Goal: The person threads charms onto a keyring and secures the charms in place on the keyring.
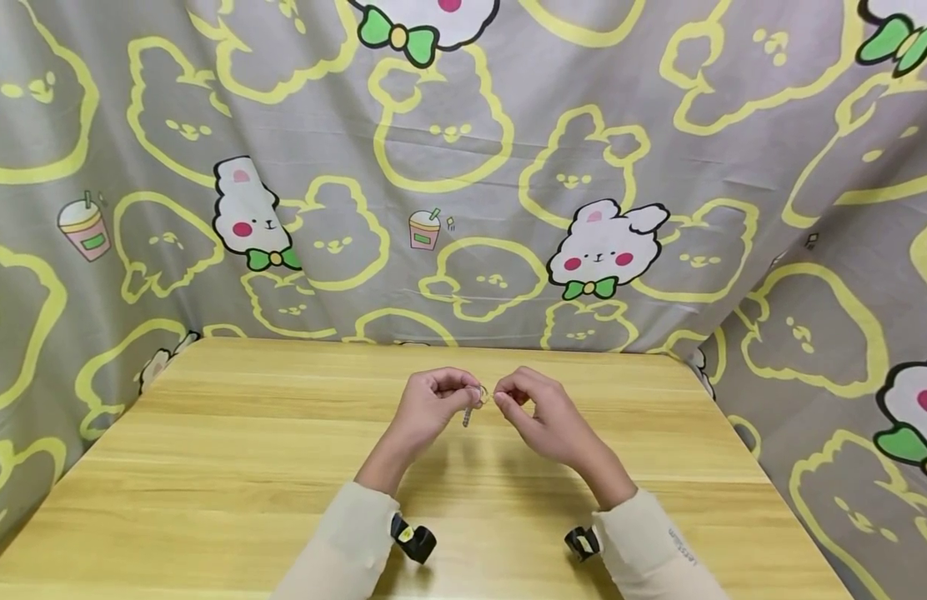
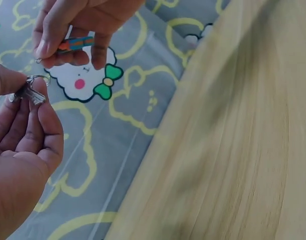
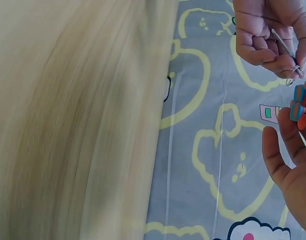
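Observation:
Over the table, my left hand [image 1: 429,406] pinches a silver key [image 2: 35,95] between thumb and fingers. A thin metal key ring [image 2: 43,78] stands up from the key, and the key's blade [image 1: 467,417] points down in the head view. Facing it, my right hand [image 1: 548,417] pinches a small blue and orange charm [image 2: 76,44] with its thumb and fingers. At the charm's end shows a tiny metal loop [image 2: 39,61], a short gap from the key ring in the left wrist view. Fingers hide part of the charm [image 3: 297,111] in the right wrist view.
A light wooden table [image 1: 208,467] lies beneath both hands. Grey curtain [image 1: 463,208] with yellow outlines and white cartoon figures hangs behind it and along both sides. Black wrist straps [image 1: 414,539] sit at the sleeve cuffs.

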A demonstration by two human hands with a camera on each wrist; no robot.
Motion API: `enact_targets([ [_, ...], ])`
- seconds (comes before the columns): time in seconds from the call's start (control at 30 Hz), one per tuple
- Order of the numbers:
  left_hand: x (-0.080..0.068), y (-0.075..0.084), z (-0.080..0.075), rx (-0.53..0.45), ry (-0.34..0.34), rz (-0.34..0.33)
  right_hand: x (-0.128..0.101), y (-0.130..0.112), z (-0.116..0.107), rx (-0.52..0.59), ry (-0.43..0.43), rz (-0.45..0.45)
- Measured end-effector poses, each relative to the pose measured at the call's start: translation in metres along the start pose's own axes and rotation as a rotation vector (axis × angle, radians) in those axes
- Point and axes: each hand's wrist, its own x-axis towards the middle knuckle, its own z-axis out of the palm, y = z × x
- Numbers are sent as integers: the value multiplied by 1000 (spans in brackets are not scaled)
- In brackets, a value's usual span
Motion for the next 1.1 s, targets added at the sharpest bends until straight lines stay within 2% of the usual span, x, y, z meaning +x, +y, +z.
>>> enact_targets([
  [0.27,-4,2,2,-114,8,16,-1,-3,6,35,48,29],
  [0.6,-6,0,2,-152,75,25,-2,-3,12,58,36,25],
  [0.9,-7,-4,4,-224,69,27,-2,-3,13,37,43,11],
  [1.1,-7,-1,6,-228,59,14,-2,-3,12,33,55,7],
])
